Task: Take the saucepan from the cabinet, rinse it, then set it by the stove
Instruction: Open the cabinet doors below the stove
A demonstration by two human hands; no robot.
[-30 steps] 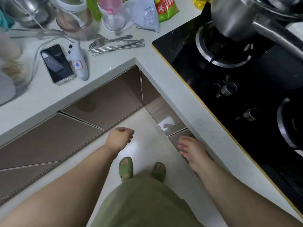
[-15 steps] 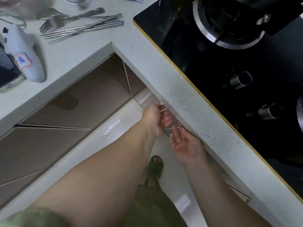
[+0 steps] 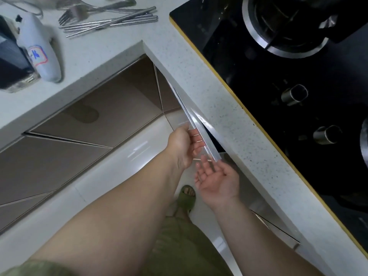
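Note:
A cabinet door point(image 3: 196, 124) under the stove counter stands slightly ajar, its silvery top edge swung out from the white counter point(image 3: 225, 108). My left hand point(image 3: 184, 145) grips that top edge with curled fingers. My right hand point(image 3: 218, 179) is just below and to the right, palm up and fingers spread, fingertips at the door's free corner. The inside of the cabinet is a dark gap; no saucepan shows there. The black gas stove point(image 3: 288, 80) with two knobs fills the right side.
On the left counter lie a fork and several metal chopsticks point(image 3: 107, 20), a white handheld device point(image 3: 42, 56) and a dark phone point(image 3: 10, 62). Brown cabinet fronts point(image 3: 95, 108) run under the left counter. My sandalled foot point(image 3: 187, 198) stands on the white floor.
Both hands rose from near the floor to the cabinet door under the stove. The left hand took hold of its top edge and the door has swung out a little.

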